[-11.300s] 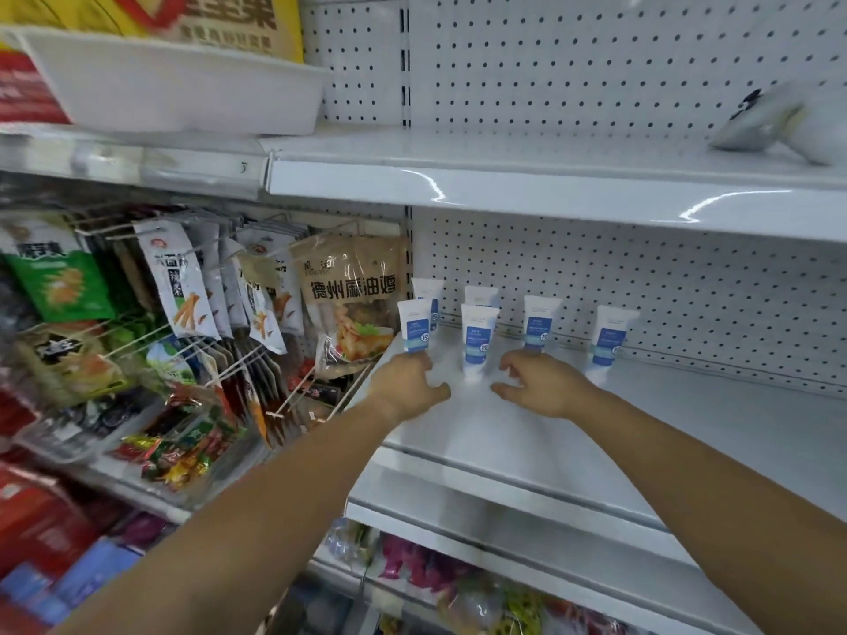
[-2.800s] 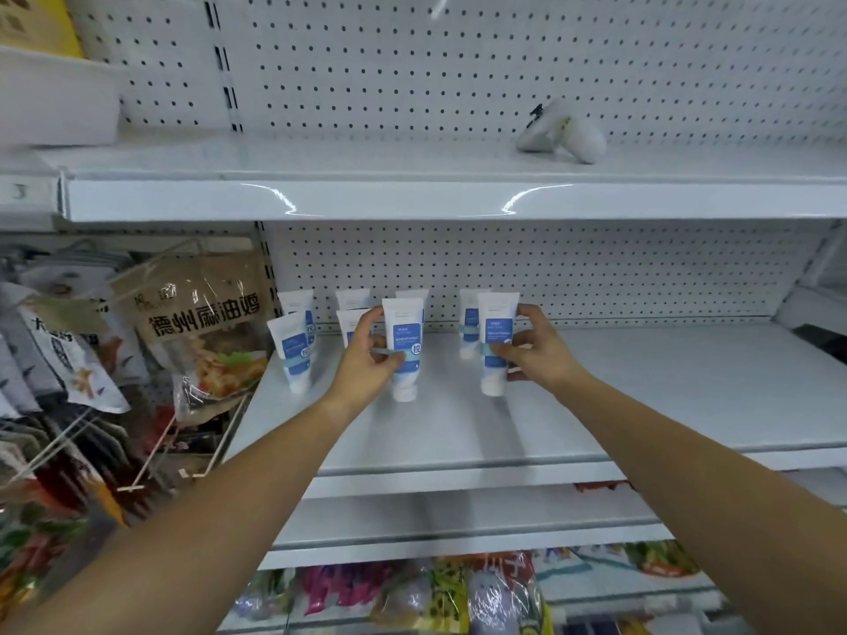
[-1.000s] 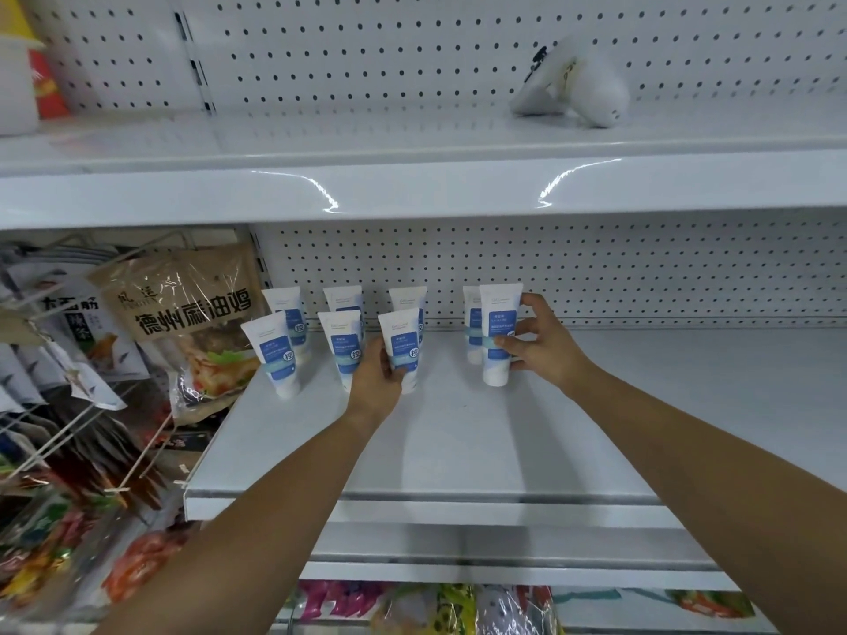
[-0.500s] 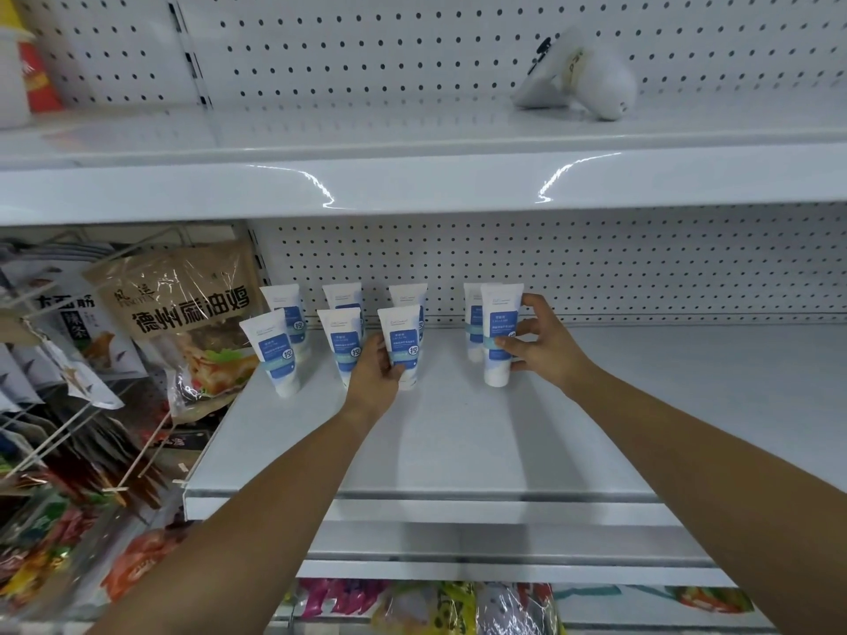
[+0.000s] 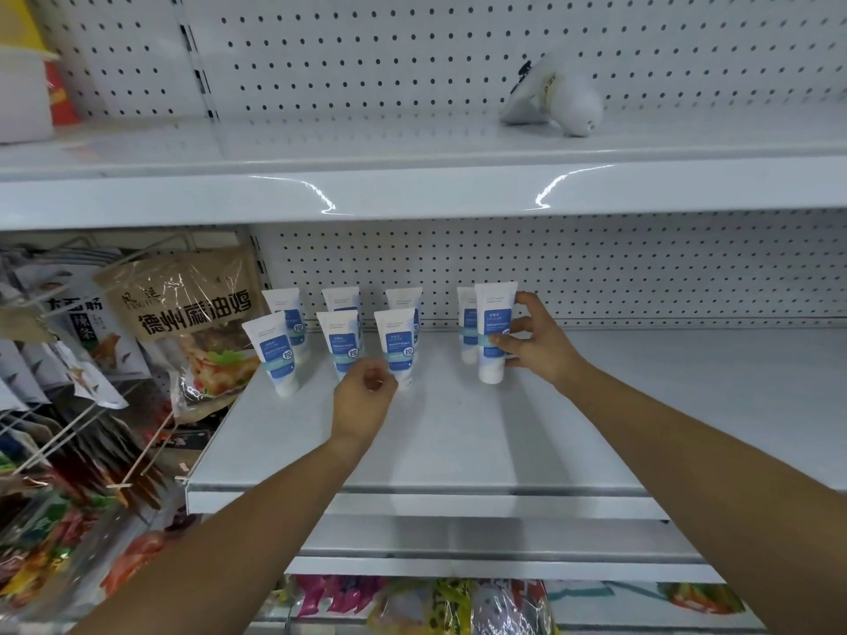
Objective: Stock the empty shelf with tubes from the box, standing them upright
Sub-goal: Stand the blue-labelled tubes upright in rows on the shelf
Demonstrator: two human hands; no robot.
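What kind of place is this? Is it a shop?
Most likely a shop or small supermarket. White metal shelves with a pegboard back, snack packets hanging on wire hooks, and matching tubes lined up facing out all point to it.

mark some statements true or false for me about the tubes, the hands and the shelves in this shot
1. Eight tubes stand on the shelf. True.
2. The right hand grips the rightmost front tube. True.
3. The tubes lie flat. False: they stand upright, caps down.
4. The upper shelf holds tubes too. False: a white object lies there, no tubes.
5. Snack bags hang right of the tubes. False: they hang to the left.
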